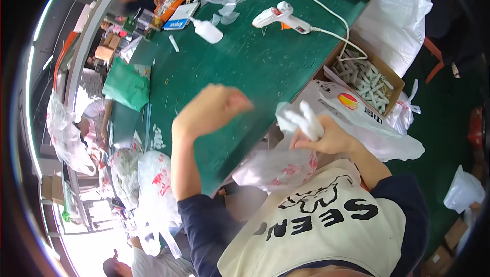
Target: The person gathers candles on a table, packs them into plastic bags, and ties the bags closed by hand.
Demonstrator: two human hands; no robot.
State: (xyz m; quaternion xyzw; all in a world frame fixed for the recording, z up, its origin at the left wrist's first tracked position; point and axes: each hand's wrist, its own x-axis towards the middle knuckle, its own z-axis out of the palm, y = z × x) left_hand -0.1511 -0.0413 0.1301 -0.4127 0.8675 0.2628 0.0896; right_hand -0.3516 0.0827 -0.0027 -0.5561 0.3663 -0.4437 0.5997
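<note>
Over the near part of the green table, my left hand (212, 109) is raised with its fingers curled in. Its fingertips are blurred, and whatever may be between them is hidden. To its right, at the table edge, my right hand (332, 135) is closed around a bunch of white tube-shaped pieces (309, 121). The two hands are apart. Below my right hand hangs a translucent plastic bag with red print (291, 167). A cardboard box (390, 75) beyond it holds many similar-looking pale pieces.
A white glue gun (286, 19) with its cord lies on the green table (204, 67), near a white squeeze bottle (208, 31). A green bag (127, 83) sits at the left edge. Large white bags (393, 21) stand at right. Other people are at the far side and left.
</note>
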